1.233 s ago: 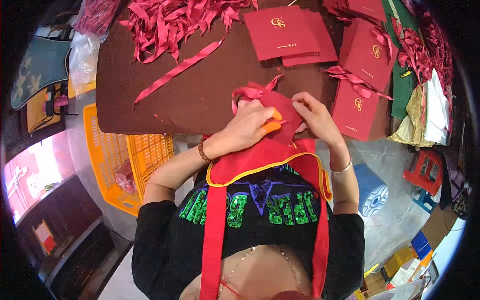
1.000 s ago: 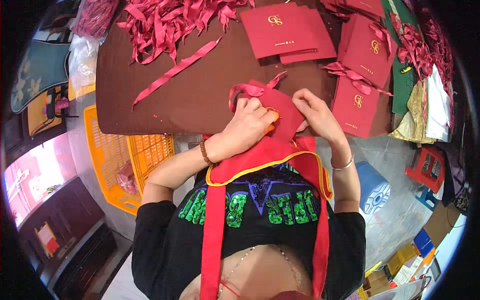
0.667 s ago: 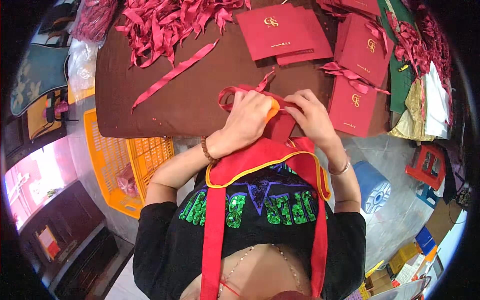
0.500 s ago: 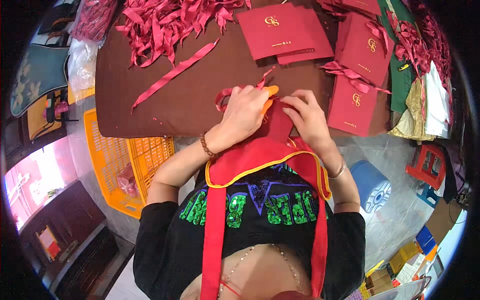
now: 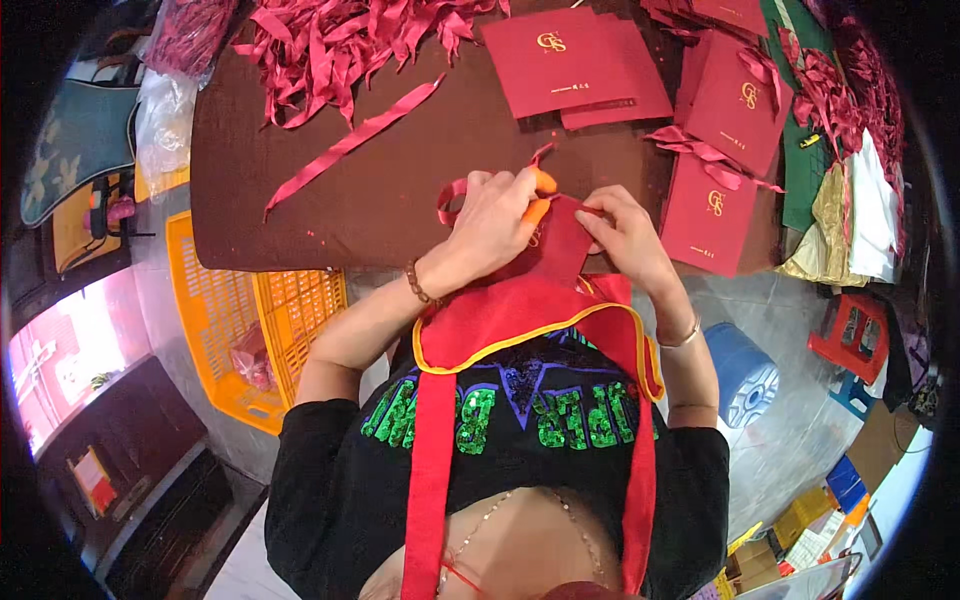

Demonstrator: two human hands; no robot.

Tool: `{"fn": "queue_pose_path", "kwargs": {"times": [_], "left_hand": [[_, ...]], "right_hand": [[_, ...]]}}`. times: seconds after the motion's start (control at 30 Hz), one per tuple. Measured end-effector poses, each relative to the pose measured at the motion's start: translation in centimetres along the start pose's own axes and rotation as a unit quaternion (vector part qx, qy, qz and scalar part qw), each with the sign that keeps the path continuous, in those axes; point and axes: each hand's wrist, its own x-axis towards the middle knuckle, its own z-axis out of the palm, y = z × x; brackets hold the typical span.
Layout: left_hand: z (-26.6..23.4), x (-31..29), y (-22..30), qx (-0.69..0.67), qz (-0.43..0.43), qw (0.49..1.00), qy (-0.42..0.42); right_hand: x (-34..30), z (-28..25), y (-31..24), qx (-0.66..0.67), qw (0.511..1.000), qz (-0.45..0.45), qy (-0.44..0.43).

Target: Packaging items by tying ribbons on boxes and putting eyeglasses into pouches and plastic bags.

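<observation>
My left hand [image 5: 490, 225], orange covers on its thumb and forefinger tips, pinches a red ribbon [image 5: 450, 200]; the ribbon loops out to its left and an end pokes up beyond the fingers. Between my hands, at the table's near edge, is a flat dark-red card pouch [image 5: 568, 242] with a gold emblem partly hidden by my left hand. My right hand [image 5: 628, 232] is closed at the pouch's upper right corner, thumb against fingertips; whether it also grips ribbon is too small to tell.
The brown-covered table [image 5: 330, 215] bears a heap of red ribbons [image 5: 350, 50], one loose ribbon [image 5: 355, 145], plain pouches [image 5: 555, 70] and ribbon-tied pouches [image 5: 710, 205]. Below stand a yellow crate [image 5: 215, 330] at left and a blue bucket [image 5: 740, 370] at right.
My right hand's fingers have closed in at the pouch's corner, and more of the pouch shows between my hands. My left hand keeps its pinch, nearly in place. The view has shifted slightly.
</observation>
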Motion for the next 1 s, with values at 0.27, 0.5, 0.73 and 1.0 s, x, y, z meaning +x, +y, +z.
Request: {"fn": "queue_pose_path", "kwargs": {"times": [0.27, 0.5, 0.73, 1.0], "left_hand": [[0.8, -0.5, 1.0, 0.006, 0.011, 0.999, -0.043], [0.9, -0.4, 1.5, 0.0, -0.014, 1.0, -0.012], [1.4, -0.6, 1.0, 0.011, 0.044, 0.998, 0.041], [0.6, -0.2, 1.4, 0.041, 0.046, 0.996, 0.064]], "right_hand": [[-0.1, 0.0, 0.2, 0.03, 1.0, 0.005, -0.002], [-0.2, 0.2, 0.3, 0.02, 1.0, -0.008, 0.019], [-0.1, 0.4, 0.9, -0.009, 0.998, -0.037, 0.041], [0.0, 0.6, 0.7, -0.031, 0.998, -0.042, 0.042]]}}
